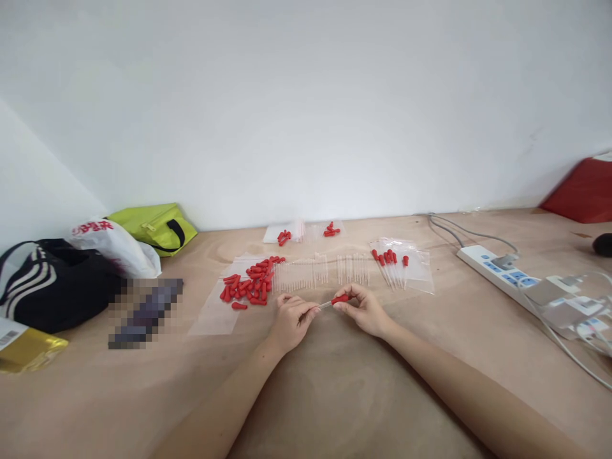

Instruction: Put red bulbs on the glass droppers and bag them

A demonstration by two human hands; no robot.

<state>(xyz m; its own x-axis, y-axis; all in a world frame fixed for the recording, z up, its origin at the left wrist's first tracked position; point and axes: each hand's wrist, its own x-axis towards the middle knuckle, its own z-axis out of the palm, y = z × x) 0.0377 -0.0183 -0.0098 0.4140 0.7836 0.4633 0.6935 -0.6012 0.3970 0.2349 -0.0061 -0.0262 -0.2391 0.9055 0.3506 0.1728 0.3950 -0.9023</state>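
My left hand (292, 320) pinches a thin clear glass dropper tube (326, 305) near its left end. At the tube's right end, my right hand (364, 310) grips a red rubber bulb (340, 299); the two pieces meet in line. Beyond my left hand lies a pile of loose red bulbs (253, 280), partly on a clear plastic bag (215, 315). Rows of bare glass tubes (294, 275) lie side by side behind my hands, with another group of tubes (354, 269) to their right. Several droppers with red bulbs (389, 258) rest on clear bags (419, 268) at the right.
Small bags with red bulbs (284, 238) lie near the wall. On the right are a white power strip (497, 274), chargers (564, 303) and cables. A black bag (57, 287), white plastic bag (119, 248), lime pouch (148, 226) and gold packet (33, 349) stand left.
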